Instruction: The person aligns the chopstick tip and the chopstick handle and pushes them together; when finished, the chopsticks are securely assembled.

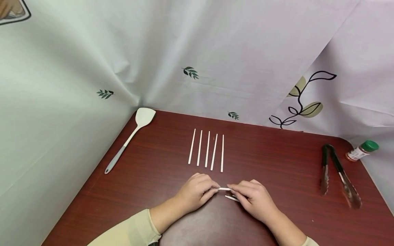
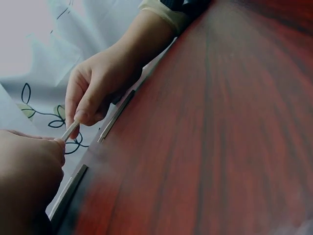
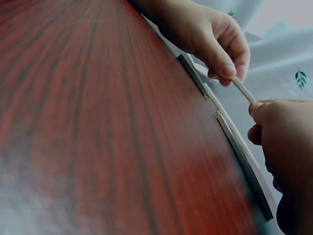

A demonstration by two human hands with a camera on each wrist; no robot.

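- Apparently for control, left hand (image 1: 197, 191) and right hand (image 1: 253, 198) pinch a stick (image 1: 224, 189), fingers closed.
- Beyond it, five sticks (image 1: 207, 149) lie spaced, we judge, for separation.

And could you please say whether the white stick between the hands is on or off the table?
Off it: pinched by left hand and right hand, the white stick shows against the curtain in both wrist views.

glossy wood-grain tabletop (image 1: 271, 157), matt sticks (image 1: 207, 149), metal-tipped tongs (image 1: 345, 183)
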